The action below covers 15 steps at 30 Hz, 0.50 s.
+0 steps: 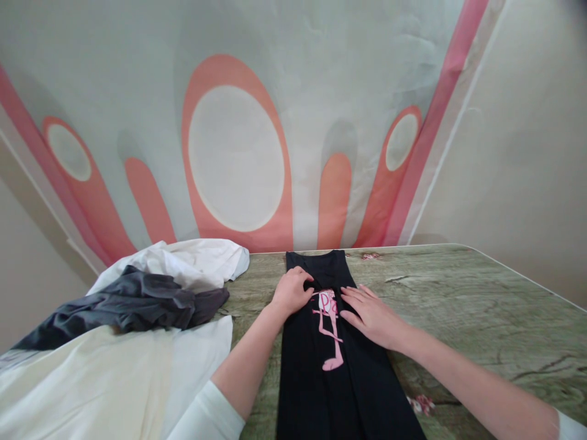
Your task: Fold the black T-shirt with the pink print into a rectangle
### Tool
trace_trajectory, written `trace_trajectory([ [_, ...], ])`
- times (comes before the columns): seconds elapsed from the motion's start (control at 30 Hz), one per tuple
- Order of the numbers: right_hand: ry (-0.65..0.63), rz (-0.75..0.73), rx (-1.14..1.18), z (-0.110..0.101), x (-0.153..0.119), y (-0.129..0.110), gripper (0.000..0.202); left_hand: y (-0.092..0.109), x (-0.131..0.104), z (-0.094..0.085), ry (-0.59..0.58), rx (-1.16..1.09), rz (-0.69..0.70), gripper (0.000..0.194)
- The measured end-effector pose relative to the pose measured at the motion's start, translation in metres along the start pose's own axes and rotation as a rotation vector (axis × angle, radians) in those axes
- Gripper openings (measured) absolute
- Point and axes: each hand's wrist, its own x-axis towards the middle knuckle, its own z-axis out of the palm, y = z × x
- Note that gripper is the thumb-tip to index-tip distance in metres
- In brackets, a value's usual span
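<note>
A black shirt (312, 379) with a pink cartoon print and lettering lies on the table, folded into a long narrow strip, its neckline at the far end. My left hand (293, 292) is on its left side near the top of the print, fingers bent and thumb close to them, gripping a bit of the cloth. On the right side of the print rests my right hand (373, 315), flat, with the thumb apart from the fingers. Part of the print disappears into the folds.
Left of the shirt, a white garment (197, 260), a crumpled dark grey garment (151, 299) and a cream cloth (110, 366) lie in a heap. The wood-patterned tabletop (481, 305) meets a wall with a printed backdrop (312, 91) behind.
</note>
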Motion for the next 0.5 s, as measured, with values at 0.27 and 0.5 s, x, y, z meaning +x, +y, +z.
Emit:
trace_trajectory([
  [0.27, -0.053, 0.045, 0.004, 0.008, -0.002, 0.003, 0.064, -0.009, -0.002, -0.024, -0.340, -0.051, 0.136, 0.041],
  [0.5, -0.144, -0.012, 0.028, -0.005, -0.023, 0.005, 0.063, -0.012, -0.020, -0.029, -0.297, 0.089, -0.024, 0.053],
])
